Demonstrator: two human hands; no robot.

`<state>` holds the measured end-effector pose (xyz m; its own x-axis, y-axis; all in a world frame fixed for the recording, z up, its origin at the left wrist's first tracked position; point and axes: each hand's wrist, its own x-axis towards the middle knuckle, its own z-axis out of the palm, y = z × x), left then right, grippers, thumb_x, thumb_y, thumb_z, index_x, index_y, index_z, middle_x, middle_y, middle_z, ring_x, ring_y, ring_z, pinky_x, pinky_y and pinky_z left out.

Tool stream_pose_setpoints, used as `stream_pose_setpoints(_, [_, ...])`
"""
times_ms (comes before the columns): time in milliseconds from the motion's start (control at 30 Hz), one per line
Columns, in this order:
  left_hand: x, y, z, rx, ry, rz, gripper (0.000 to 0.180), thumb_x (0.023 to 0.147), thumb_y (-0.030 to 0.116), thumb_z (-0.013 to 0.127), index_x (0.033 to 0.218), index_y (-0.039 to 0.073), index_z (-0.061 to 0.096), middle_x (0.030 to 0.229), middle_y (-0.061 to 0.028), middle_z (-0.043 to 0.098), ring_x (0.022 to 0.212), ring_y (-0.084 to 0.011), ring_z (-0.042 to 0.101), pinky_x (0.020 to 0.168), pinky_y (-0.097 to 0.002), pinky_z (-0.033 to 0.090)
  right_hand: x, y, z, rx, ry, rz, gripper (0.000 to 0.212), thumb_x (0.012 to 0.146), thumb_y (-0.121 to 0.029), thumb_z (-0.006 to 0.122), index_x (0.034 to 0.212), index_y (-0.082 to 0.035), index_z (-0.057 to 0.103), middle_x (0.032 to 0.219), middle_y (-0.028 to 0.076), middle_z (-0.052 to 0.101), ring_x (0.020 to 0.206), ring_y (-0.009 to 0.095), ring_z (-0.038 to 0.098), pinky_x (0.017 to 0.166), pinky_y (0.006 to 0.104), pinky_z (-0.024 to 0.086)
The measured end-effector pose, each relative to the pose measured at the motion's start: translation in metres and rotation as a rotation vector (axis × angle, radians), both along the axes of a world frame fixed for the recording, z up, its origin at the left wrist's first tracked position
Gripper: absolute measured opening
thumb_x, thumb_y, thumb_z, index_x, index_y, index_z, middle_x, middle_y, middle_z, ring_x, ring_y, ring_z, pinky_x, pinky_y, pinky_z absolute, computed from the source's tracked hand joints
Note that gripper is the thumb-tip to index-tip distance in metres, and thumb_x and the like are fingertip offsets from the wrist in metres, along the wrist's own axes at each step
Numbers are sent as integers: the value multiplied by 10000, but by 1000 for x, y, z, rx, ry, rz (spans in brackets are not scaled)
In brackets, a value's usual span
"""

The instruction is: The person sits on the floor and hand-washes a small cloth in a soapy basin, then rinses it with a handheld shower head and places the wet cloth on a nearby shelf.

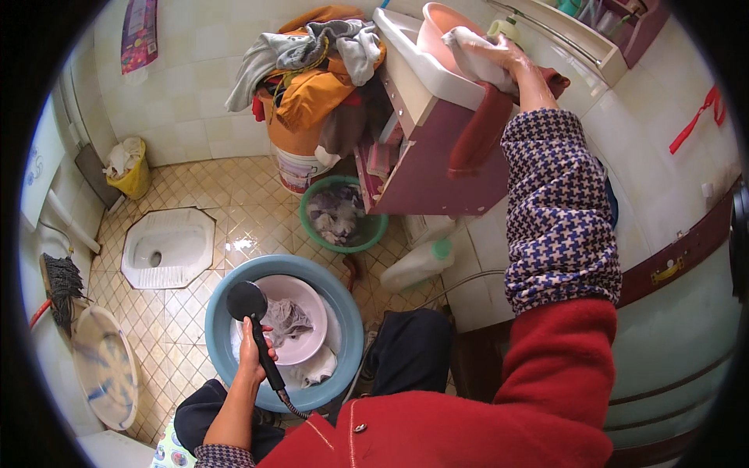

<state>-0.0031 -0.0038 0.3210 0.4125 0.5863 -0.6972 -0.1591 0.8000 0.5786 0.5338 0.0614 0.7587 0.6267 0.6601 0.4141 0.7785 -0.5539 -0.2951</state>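
My left hand (253, 351) is wrapped round the handle of a black shower head (247, 300), low over the basins. No water stream is plain to see. Beneath it, a small pink basin (294, 357) holds a wet greyish cloth (285, 320). That basin sits inside a large blue basin (215, 355), with white cloth (316, 366) around it. My right arm stretches up to the washbasin, where my right hand (507, 58) grips a pale cloth (468, 56) beside a peach-coloured basin (437, 35). A dark red cloth (480, 129) hangs over the cabinet's edge below it.
A green basin (367, 243) of soaking laundry stands near a white jug (413, 265). Clothes (312, 86) are heaped on a bucket (296, 171) by the purple cabinet (437, 175). On the left are a squat toilet (168, 246), a yellow bin (134, 181) and a leaning basin (105, 366).
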Motion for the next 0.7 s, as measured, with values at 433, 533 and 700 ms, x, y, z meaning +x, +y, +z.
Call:
stream_pose_setpoints(433, [3, 1, 0, 38, -1, 8, 617, 794, 670, 418, 901, 72, 520, 459, 0, 384, 341, -140, 409, 349, -279, 344, -32, -55, 37, 868, -344, 332, 540, 663, -261, 717, 1086, 27, 543, 966, 131, 603, 852, 232, 583, 754, 331, 463])
stream_pose_setpoints(533, [0, -3, -2, 48, 51, 29, 594, 821, 642, 403, 910, 69, 528, 476, 0, 398, 348, -126, 400, 348, -266, 330, -109, -83, -20, 855, 330, 615, 482, 761, -207, 670, 1151, 25, 507, 1007, 136, 591, 880, 184, 578, 755, 294, 487])
stream_pose_setpoints(700, [-5, -4, -4, 40, -15, 19, 625, 827, 648, 381, 941, 51, 524, 529, 3, 421, 394, -112, 407, 400, -259, 351, -220, -91, -225, 414, 828, 835, 365, 715, -136, 692, 1035, -48, 540, 797, 9, 568, 624, 48, 511, 497, 205, 428])
